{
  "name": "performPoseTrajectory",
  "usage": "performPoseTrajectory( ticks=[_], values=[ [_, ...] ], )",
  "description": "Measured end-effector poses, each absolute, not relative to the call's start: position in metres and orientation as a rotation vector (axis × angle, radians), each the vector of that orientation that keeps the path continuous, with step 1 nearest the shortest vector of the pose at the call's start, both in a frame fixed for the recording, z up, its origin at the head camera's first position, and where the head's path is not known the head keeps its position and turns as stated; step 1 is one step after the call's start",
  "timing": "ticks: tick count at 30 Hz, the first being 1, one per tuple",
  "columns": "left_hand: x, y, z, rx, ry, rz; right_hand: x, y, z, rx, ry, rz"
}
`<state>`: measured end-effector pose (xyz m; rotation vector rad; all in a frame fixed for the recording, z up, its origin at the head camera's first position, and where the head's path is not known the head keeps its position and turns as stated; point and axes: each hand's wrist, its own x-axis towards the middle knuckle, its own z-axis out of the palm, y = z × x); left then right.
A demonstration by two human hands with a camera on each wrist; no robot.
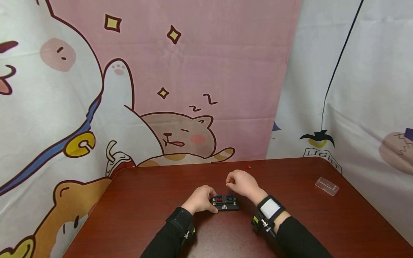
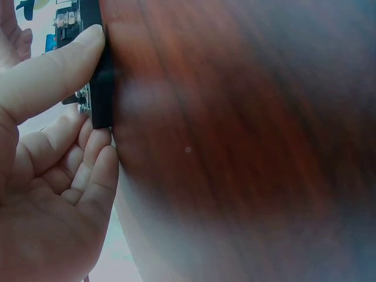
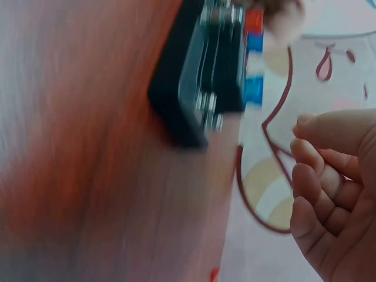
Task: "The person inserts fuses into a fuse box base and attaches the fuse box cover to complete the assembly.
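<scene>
On the table, a black fuse block [image 1: 225,207] with metal screw terminals carries blue and red blade fuses along its far side. My left hand [image 1: 200,200] grips its left end; in the left wrist view the thumb [image 2: 70,61] lies along the front face and the fingers curl at its end. Behind and to the right of the block, my right hand [image 1: 242,183] is raised with fingers loosely curled. Nothing shows between the thumb and fingertips of the right hand [image 3: 338,176] in the right wrist view, where a blue fuse [image 3: 254,90] stands on the block.
A clear plastic cover [image 1: 327,186] lies on the right side of the brown table [image 1: 290,200]. Near the far edge sits a small red piece [image 1: 248,167]. Behind the table hangs a cartoon-printed cloth [image 1: 206,71].
</scene>
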<state>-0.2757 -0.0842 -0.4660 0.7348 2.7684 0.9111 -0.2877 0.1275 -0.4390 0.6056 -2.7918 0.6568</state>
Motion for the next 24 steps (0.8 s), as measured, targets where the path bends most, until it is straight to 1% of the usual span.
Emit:
performPoseTrajectory(
  ticks=[8, 17, 24],
  values=[
    [-0.274, -0.083, -0.468, 0.71, 2.78, 0.901, -0.314, 0.153, -0.44, 0.373, -2.9, 0.581],
    [-0.271, -0.083, -0.464, 0.704, 2.773, 0.913, -0.339, 0.173, -0.445, 0.238, -2.933, 0.519],
    [-0.271, -0.082, -0.464, 0.691, 2.782, 0.895, -0.349, 0.184, -0.444, 0.154, -2.961, 0.497]
  ],
)
